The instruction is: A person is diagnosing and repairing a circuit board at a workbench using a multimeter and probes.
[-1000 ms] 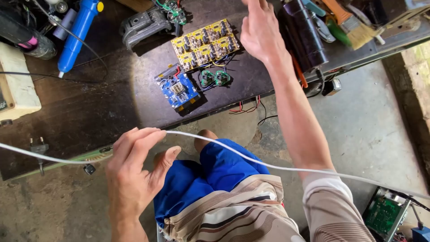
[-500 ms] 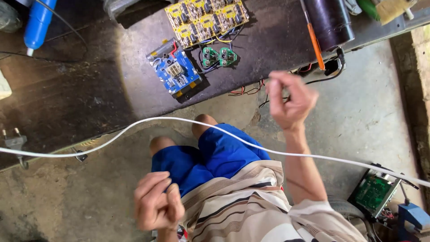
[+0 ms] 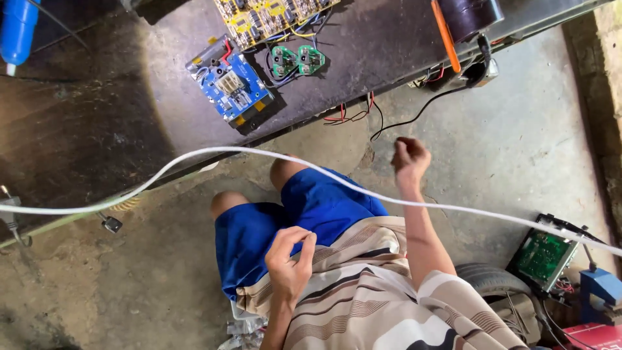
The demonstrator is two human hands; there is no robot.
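Observation:
I sit in blue shorts and a striped shirt. My left hand hovers over my lap with its fingers curled and thumb against the forefinger; nothing shows in it. My right hand is raised in front of my right knee, closed in a loose fist, with nothing visible inside. A white cable arcs across the whole view from left to right, passing over my knees and across my right forearm. Neither hand grips it.
The dark worktable ahead carries a blue circuit board, yellow boards, two round green boards, an orange-handled tool and a blue cylinder. Red and black wires hang off its edge. A green circuit board lies on the floor.
My right hand came back from the table and closed into a fist near my knee. My left hand let go of the white cable and dropped to my lap.

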